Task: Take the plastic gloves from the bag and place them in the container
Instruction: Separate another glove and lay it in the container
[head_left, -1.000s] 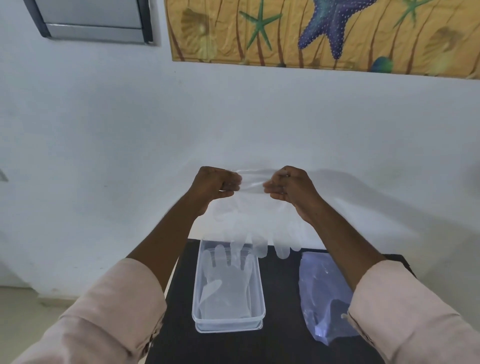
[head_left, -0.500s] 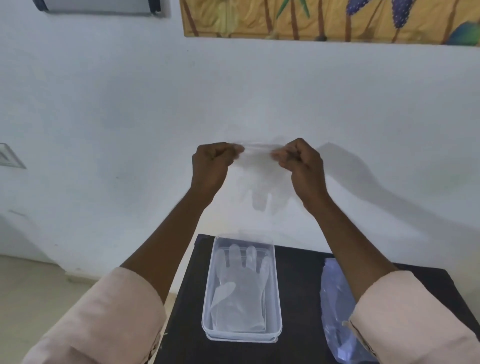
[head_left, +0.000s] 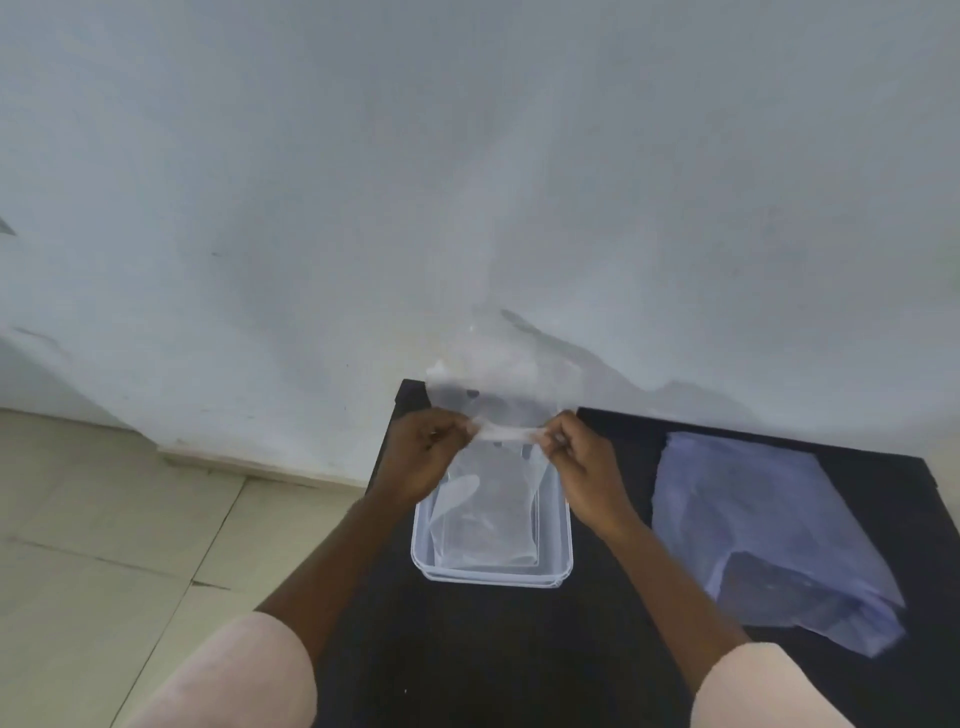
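Both hands pinch one clear plastic glove (head_left: 501, 395) by its cuff, stretched between them just above the far end of the clear rectangular container (head_left: 566, 540). My left hand (head_left: 423, 454) grips the cuff's left end and my right hand (head_left: 582, 467) grips its right end. The rest of the glove billows up toward the wall, blurred. Another clear glove (head_left: 483, 530) lies flat inside the container. The bluish translucent bag (head_left: 753, 525) lies flat on the table to the right of the container.
The container and bag rest on a small black table (head_left: 467, 649) pushed against a white wall (head_left: 467, 182). Beige floor tiles (head_left: 104, 519) lie to the left of the table, past its left edge.
My hands have dropped with the glove from chest height in front of the wall down to just over the container. The view has tilted downward, so the picture on the wall is out of sight.
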